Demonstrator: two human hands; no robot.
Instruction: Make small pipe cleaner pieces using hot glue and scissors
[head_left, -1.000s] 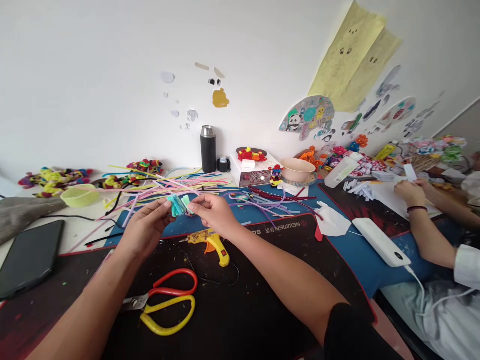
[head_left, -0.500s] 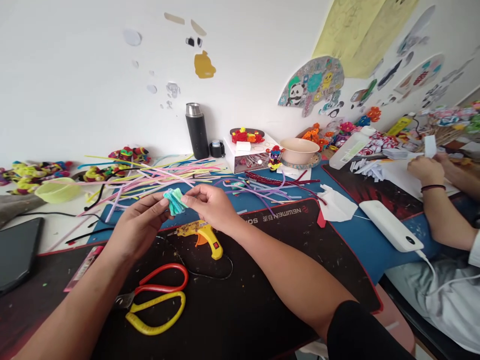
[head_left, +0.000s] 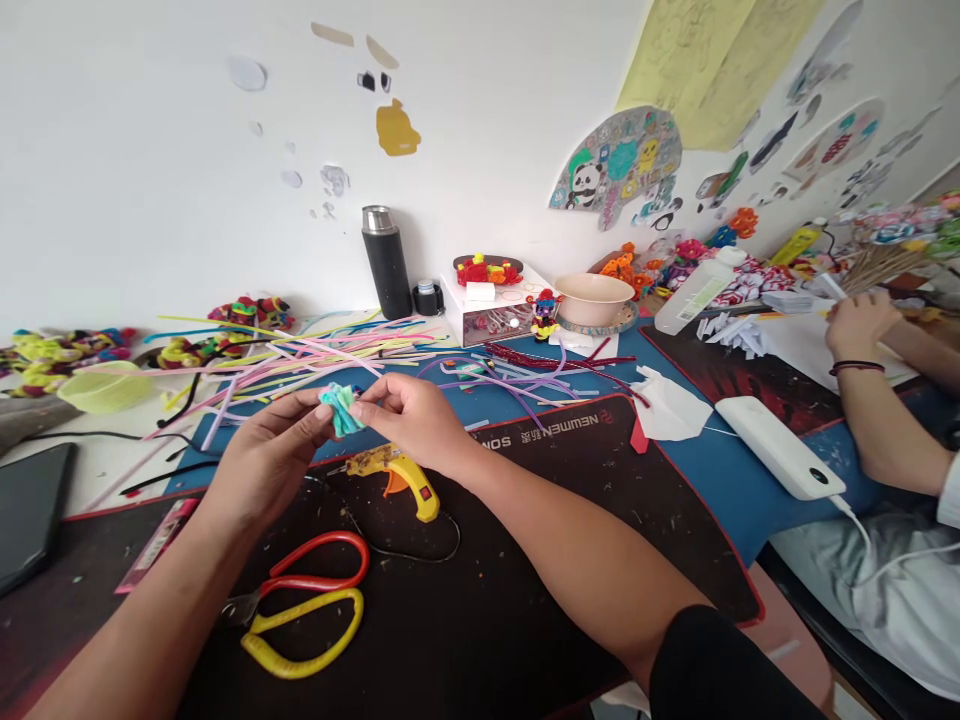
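Observation:
Between my two hands is a small bundle of bent pipe cleaners (head_left: 344, 410) in turquoise, pale green and dark blue. My left hand (head_left: 279, 440) pinches its left side between thumb and fingers. From the right, my right hand (head_left: 401, 412) pinches the same bundle. A yellow glue gun (head_left: 409, 480) lies on the black mat (head_left: 480, 620) just below my hands. Nearer to me are scissors (head_left: 307, 605) with one red and one yellow handle loop, the blades partly hidden by my left forearm.
Loose pipe cleaners (head_left: 322, 350) spread behind my hands. A black thermos (head_left: 388, 265) and a small drawer box (head_left: 491, 320) stand by the wall. A phone (head_left: 34, 510) lies at left, a white power bank (head_left: 780, 447) at right. A co-worker's hand (head_left: 862, 325) holds paper.
The bundle has turned a little between my fingers, and dark blue shows at its top. My view has shifted slightly right. At right, the co-worker's hand and paper strip have moved.

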